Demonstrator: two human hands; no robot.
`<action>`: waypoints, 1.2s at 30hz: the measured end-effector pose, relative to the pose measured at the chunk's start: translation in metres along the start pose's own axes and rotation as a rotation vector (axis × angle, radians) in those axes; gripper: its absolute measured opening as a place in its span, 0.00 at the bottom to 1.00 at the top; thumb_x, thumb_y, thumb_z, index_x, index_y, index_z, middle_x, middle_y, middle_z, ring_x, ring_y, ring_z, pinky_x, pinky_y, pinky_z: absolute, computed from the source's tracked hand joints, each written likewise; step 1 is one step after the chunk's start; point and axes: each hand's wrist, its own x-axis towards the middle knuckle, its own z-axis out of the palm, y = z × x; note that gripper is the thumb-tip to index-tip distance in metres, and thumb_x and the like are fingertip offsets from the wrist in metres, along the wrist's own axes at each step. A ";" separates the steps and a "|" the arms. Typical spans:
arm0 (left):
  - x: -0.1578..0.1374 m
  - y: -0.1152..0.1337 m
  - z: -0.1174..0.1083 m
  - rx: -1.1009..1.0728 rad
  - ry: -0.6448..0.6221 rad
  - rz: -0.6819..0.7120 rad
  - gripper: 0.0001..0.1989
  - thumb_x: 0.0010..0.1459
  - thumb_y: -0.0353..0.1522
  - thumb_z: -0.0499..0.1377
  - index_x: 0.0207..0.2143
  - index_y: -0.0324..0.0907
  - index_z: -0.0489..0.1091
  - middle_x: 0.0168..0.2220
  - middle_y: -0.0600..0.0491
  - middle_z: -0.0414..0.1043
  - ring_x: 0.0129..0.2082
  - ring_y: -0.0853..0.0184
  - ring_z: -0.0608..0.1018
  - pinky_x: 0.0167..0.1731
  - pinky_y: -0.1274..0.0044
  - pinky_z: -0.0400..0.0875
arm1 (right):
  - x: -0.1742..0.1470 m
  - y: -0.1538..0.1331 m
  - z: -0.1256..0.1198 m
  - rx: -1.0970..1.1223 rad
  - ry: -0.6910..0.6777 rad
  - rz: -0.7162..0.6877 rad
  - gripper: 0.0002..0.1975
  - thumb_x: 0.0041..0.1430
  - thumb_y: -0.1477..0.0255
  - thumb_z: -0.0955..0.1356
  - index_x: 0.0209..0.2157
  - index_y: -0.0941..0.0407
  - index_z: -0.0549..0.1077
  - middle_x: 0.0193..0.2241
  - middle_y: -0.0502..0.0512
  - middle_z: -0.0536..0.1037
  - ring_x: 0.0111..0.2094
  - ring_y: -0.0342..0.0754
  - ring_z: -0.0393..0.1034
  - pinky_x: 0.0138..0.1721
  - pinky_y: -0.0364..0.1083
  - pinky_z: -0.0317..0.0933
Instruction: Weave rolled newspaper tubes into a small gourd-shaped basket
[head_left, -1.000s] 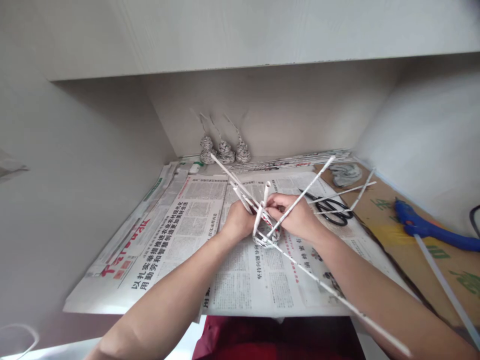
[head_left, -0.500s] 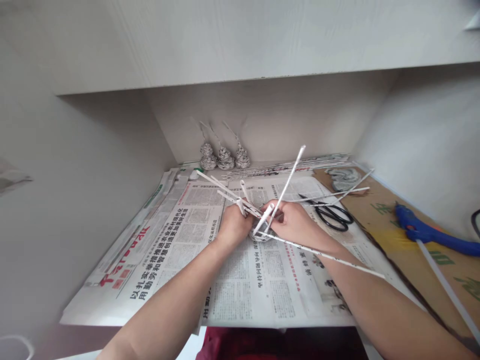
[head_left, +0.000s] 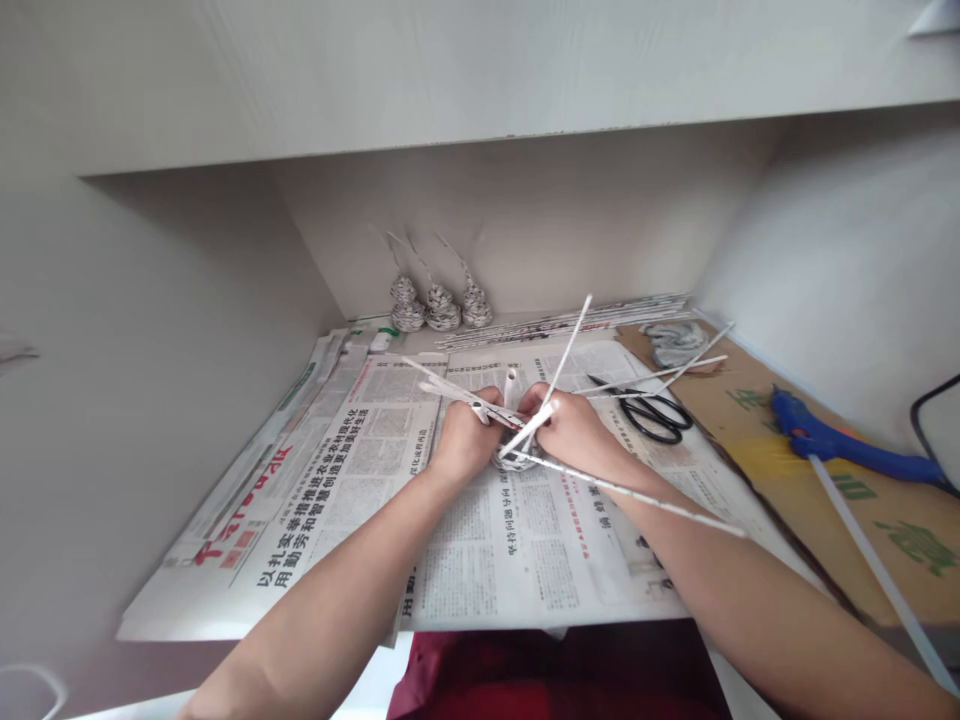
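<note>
A small weaving of rolled newspaper point(head_left: 516, 461) sits between my hands above the newspaper-covered table, with several paper tubes point(head_left: 570, 350) sticking out of it in different directions. My left hand point(head_left: 471, 432) is closed around its left side, among the tubes that point up and left. On the far right side, my right hand point(head_left: 564, 418) pinches at the tubes, its fingertips partly hidden behind them. One long paper tube point(head_left: 637, 495) runs from the weaving across my right forearm.
Black scissors point(head_left: 652, 415) lie right of my hands. A blue glue gun point(head_left: 832, 440) with a white glue stick rests on cardboard point(head_left: 765, 470), near a grey crumpled cloth point(head_left: 677, 345). Behind stand three woven gourds point(head_left: 442, 308) and a bundle of paper tubes point(head_left: 570, 322). A cabinet edge overhangs.
The view has shifted slightly. My right hand has turned a little and drawn closer to my left hand, and the upright tubes have tilted somewhat.
</note>
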 end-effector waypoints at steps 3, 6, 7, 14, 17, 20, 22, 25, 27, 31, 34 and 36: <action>0.000 0.000 0.000 0.039 0.011 0.043 0.02 0.49 0.29 0.60 0.25 0.39 0.71 0.23 0.54 0.73 0.24 0.70 0.73 0.24 0.80 0.63 | -0.002 -0.005 -0.003 0.000 -0.020 -0.036 0.03 0.52 0.70 0.68 0.31 0.53 0.73 0.24 0.48 0.77 0.27 0.44 0.71 0.30 0.41 0.57; 0.000 0.002 -0.001 0.073 0.035 0.070 0.04 0.47 0.30 0.61 0.23 0.39 0.70 0.21 0.54 0.72 0.23 0.70 0.72 0.22 0.80 0.61 | -0.004 -0.007 -0.004 0.080 -0.019 -0.002 0.07 0.54 0.65 0.68 0.31 0.54 0.73 0.24 0.48 0.77 0.26 0.43 0.70 0.27 0.40 0.57; 0.000 0.003 -0.001 0.063 0.041 0.079 0.05 0.47 0.30 0.61 0.22 0.39 0.70 0.21 0.54 0.72 0.23 0.70 0.72 0.22 0.80 0.61 | -0.005 -0.007 -0.004 0.131 -0.025 0.024 0.09 0.55 0.63 0.67 0.31 0.54 0.73 0.23 0.48 0.77 0.25 0.43 0.70 0.27 0.40 0.57; 0.006 0.002 -0.010 -0.253 0.180 0.093 0.06 0.45 0.30 0.63 0.23 0.39 0.69 0.24 0.53 0.74 0.25 0.68 0.75 0.26 0.78 0.68 | -0.004 -0.011 -0.014 0.396 0.078 0.040 0.21 0.61 0.53 0.60 0.33 0.55 0.73 0.29 0.51 0.78 0.27 0.44 0.71 0.26 0.40 0.60; 0.014 -0.002 -0.013 -0.474 0.288 0.106 0.10 0.43 0.30 0.66 0.23 0.40 0.65 0.26 0.55 0.74 0.27 0.69 0.75 0.29 0.77 0.70 | -0.004 -0.014 -0.018 0.545 0.182 -0.001 0.22 0.63 0.53 0.58 0.36 0.56 0.72 0.36 0.55 0.78 0.29 0.44 0.73 0.24 0.40 0.61; 0.018 -0.005 -0.015 -0.670 0.321 0.089 0.12 0.41 0.30 0.67 0.24 0.40 0.65 0.29 0.54 0.74 0.27 0.69 0.76 0.29 0.76 0.71 | -0.006 -0.018 -0.018 0.583 0.194 -0.041 0.22 0.63 0.55 0.58 0.34 0.57 0.72 0.33 0.55 0.78 0.29 0.45 0.73 0.25 0.41 0.63; 0.019 -0.005 -0.015 -0.765 0.318 0.055 0.13 0.40 0.30 0.68 0.23 0.41 0.66 0.29 0.54 0.74 0.27 0.68 0.76 0.28 0.76 0.71 | -0.009 -0.020 -0.016 0.553 0.184 -0.071 0.21 0.64 0.56 0.59 0.33 0.57 0.73 0.32 0.55 0.78 0.30 0.45 0.73 0.28 0.42 0.64; 0.019 -0.002 -0.016 -0.922 0.254 -0.016 0.13 0.37 0.30 0.69 0.22 0.42 0.65 0.26 0.54 0.75 0.25 0.68 0.75 0.26 0.76 0.69 | -0.012 -0.022 -0.014 0.491 0.164 -0.097 0.19 0.64 0.58 0.60 0.33 0.56 0.74 0.32 0.54 0.78 0.31 0.46 0.73 0.31 0.42 0.64; 0.019 0.000 -0.016 -0.994 0.203 -0.056 0.14 0.35 0.29 0.70 0.20 0.42 0.65 0.25 0.54 0.74 0.24 0.68 0.75 0.25 0.76 0.68 | -0.013 -0.023 -0.014 0.465 0.162 -0.104 0.19 0.64 0.58 0.60 0.34 0.55 0.74 0.32 0.53 0.78 0.33 0.47 0.73 0.32 0.42 0.64; 0.019 0.001 -0.018 -1.009 0.142 -0.103 0.13 0.35 0.29 0.69 0.19 0.43 0.66 0.23 0.56 0.74 0.22 0.70 0.73 0.24 0.76 0.67 | -0.012 -0.021 -0.015 0.479 0.189 -0.072 0.21 0.63 0.55 0.60 0.38 0.56 0.75 0.34 0.56 0.78 0.36 0.49 0.73 0.30 0.43 0.64; 0.018 0.000 -0.018 -1.022 0.091 -0.117 0.14 0.34 0.29 0.70 0.20 0.42 0.65 0.23 0.57 0.74 0.22 0.70 0.74 0.25 0.77 0.67 | -0.008 -0.017 -0.015 0.573 0.164 -0.007 0.24 0.62 0.52 0.59 0.43 0.57 0.74 0.37 0.58 0.78 0.36 0.50 0.73 0.27 0.43 0.65; 0.016 0.000 -0.018 -1.029 0.021 -0.134 0.15 0.34 0.30 0.70 0.20 0.42 0.64 0.23 0.57 0.74 0.22 0.70 0.74 0.24 0.78 0.67 | -0.005 -0.015 -0.015 0.689 0.122 0.061 0.26 0.62 0.51 0.58 0.46 0.57 0.73 0.40 0.60 0.77 0.35 0.50 0.74 0.25 0.43 0.66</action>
